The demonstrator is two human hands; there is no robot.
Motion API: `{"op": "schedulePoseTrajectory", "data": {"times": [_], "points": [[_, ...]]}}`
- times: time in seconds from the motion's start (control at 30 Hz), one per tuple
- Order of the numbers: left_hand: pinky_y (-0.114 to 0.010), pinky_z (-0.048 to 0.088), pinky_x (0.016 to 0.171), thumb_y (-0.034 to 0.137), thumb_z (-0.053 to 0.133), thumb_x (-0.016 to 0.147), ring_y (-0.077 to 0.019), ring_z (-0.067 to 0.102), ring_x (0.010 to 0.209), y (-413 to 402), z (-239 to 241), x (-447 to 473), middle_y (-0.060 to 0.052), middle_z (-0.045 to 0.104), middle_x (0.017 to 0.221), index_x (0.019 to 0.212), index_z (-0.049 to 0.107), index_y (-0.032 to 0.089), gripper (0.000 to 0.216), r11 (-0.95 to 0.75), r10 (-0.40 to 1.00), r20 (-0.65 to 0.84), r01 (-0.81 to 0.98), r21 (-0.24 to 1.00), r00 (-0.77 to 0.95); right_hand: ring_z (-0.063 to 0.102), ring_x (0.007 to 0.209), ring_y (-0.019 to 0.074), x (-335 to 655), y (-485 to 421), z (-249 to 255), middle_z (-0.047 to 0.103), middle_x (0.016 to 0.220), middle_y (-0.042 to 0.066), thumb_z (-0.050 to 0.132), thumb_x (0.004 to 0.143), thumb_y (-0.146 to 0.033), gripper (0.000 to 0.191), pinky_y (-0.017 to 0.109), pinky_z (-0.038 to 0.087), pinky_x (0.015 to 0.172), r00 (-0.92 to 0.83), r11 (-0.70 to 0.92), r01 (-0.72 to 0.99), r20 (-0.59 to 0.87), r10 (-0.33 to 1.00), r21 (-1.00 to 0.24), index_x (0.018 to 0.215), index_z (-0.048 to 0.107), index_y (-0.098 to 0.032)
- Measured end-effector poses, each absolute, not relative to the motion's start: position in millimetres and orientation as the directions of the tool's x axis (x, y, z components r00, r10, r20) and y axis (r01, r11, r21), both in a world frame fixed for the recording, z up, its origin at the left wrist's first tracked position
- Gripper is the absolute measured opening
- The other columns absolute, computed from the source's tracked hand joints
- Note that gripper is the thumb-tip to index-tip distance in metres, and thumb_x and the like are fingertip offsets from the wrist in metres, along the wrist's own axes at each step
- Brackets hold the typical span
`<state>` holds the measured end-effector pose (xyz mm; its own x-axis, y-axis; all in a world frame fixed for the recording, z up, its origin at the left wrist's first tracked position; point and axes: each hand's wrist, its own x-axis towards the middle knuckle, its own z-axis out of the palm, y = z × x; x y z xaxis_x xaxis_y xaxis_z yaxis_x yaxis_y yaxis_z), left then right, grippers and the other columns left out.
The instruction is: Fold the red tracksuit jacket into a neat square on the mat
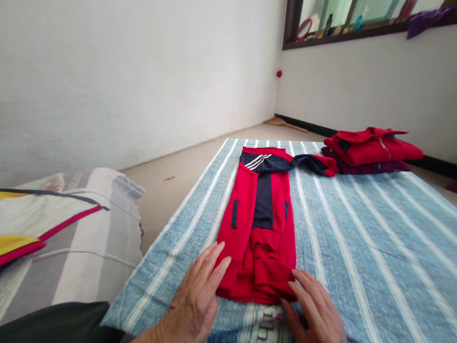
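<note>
In the head view, a red jacket (260,224) with navy panels lies on a blue-and-white striped sheet (357,247), folded into a long narrow strip that runs away from the person. Its hem is nearest the person. At the far end one sleeve (310,163) sticks out sideways to the right, navy with a red cuff, with white stripes at the shoulder beside it.

The left hand (200,295) rests flat at the near left corner of the jacket. Its fingers (217,259) are stretched out and slightly spread, with the tips touching the red cloth's edge and the palm on the sheet. The right hand (314,309) lies flat at the near right corner, and its fingers (298,281) are also straight, with the tips against the bunched hem. Neither hand grips anything; both are spread open and pressed down.

A stack of folded clothes (371,150), red on top and dark maroon beneath, sits on the far right of the sheet, just beyond the outstretched sleeve. To the left, off the sheet, is bedding (71,228) in grey and white with yellow and pink bands. Bare floor (178,176) runs between the sheet and the white wall (143,71). A dark window ledge (357,33) with small items crosses the top right.
</note>
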<state>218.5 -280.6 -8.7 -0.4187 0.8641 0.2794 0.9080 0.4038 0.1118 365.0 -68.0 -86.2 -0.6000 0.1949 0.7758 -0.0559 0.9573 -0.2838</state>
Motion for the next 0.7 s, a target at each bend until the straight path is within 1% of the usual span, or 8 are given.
{"op": "schedulePoseTrajectory", "data": {"times": [0.07,0.13,0.2,0.27,0.37,0.47,0.57,0.7], "points": [[-0.048,0.039,0.106,-0.002,0.040,0.074,-0.0286,0.030,0.135,-273.0,5.7,222.7,-0.011,0.035,0.146,0.130,0.045,0.017,0.060,0.359,0.883,0.278,0.925,0.123,-0.379,0.065,0.092,0.0274,365.2,-69.9,-86.8,0.066,0.102,0.017,0.050,0.089,-0.023,0.021,0.041,0.056,0.073,-0.619,0.956,-0.014,0.754,0.221,-0.292,0.106,0.059,-0.013],[-0.044,0.041,0.104,0.002,0.043,0.079,-0.0261,0.038,0.130,-261.9,15.9,226.1,-0.010,0.046,0.138,0.121,0.052,0.017,0.046,0.298,0.898,0.290,0.943,0.150,-0.330,0.065,0.092,0.0274,365.9,-69.7,-87.5,0.065,0.103,0.018,0.049,0.090,-0.024,0.021,0.040,0.056,0.071,-0.630,0.960,0.006,0.745,0.220,-0.279,0.105,0.059,-0.013],[-0.040,0.044,0.100,0.005,0.044,0.082,-0.0237,0.048,0.118,-248.4,20.1,228.3,-0.009,0.057,0.123,0.112,0.056,0.017,0.034,0.228,0.916,0.294,0.957,0.179,-0.273,0.065,0.092,0.0273,366.9,-68.6,-88.3,0.065,0.103,0.018,0.048,0.090,-0.023,0.019,0.039,0.056,0.070,-0.642,0.963,0.005,0.738,0.208,-0.268,0.102,0.060,-0.014],[-0.037,0.048,0.092,0.007,0.045,0.083,-0.0220,0.054,0.103,-234.1,18.7,229.4,-0.008,0.062,0.107,0.104,0.058,0.017,0.026,0.183,0.939,0.258,0.966,0.184,-0.227,0.065,0.092,0.0268,367.7,-67.6,-88.8,0.065,0.103,0.017,0.047,0.090,-0.022,0.017,0.038,0.057,0.070,-0.650,0.965,0.001,0.733,0.199,-0.261,0.097,0.060,-0.015],[-0.035,0.049,0.078,0.012,0.050,0.083,-0.0204,0.054,0.086,-215.9,11.1,229.8,-0.005,0.060,0.093,0.098,0.057,0.018,0.018,0.170,0.967,0.166,0.976,0.134,-0.191,0.064,0.093,0.0261,368.1,-67.4,-87.9,0.064,0.103,0.017,0.047,0.090,-0.021,0.014,0.037,0.057,0.071,-0.656,0.969,0.003,0.731,0.190,-0.249,0.091,0.060,-0.016],[-0.033,0.046,0.070,0.018,0.053,0.083,-0.0204,0.051,0.079,-204.8,3.7,228.8,-0.004,0.056,0.087,0.093,0.054,0.018,0.011,0.193,0.972,0.125,0.979,0.063,-0.199,0.064,0.093,0.0256,367.3,-68.4,-85.8,0.064,0.103,0.017,0.046,0.090,-0.021,0.014,0.037,0.057,0.071,-0.662,0.973,0.026,0.725,0.190,-0.231,0.090,0.060,-0.016],[-0.033,0.042,0.064,0.017,0.050,0.084,-0.0202,0.048,0.075,-199.9,-1.7,227.0,-0.004,0.053,0.081,0.085,0.052,0.018,0.002,0.178,0.978,0.107,0.984,0.017,-0.179,0.064,0.093,0.0252,365.6,-70.3,-85.5,0.064,0.103,0.018,0.044,0.090,-0.019,0.017,0.036,0.056,0.071,-0.654,0.979,0.061,0.733,0.186,-0.193,0.094,0.059,-0.014],[-0.033,0.038,0.060,0.012,0.048,0.081,-0.0190,0.045,0.068,-198.4,-8.5,224.6,-0.003,0.050,0.076,0.075,0.046,0.019,0.009,0.128,0.987,0.097,0.991,0.028,-0.130,0.064,0.091,0.0246,364.1,-73.1,-90.6,0.063,0.103,0.021,0.042,0.088,-0.014,0.019,0.033,0.055,0.067,-0.624,0.986,0.097,0.764,0.165,-0.134,0.095,0.059,-0.012]]}}
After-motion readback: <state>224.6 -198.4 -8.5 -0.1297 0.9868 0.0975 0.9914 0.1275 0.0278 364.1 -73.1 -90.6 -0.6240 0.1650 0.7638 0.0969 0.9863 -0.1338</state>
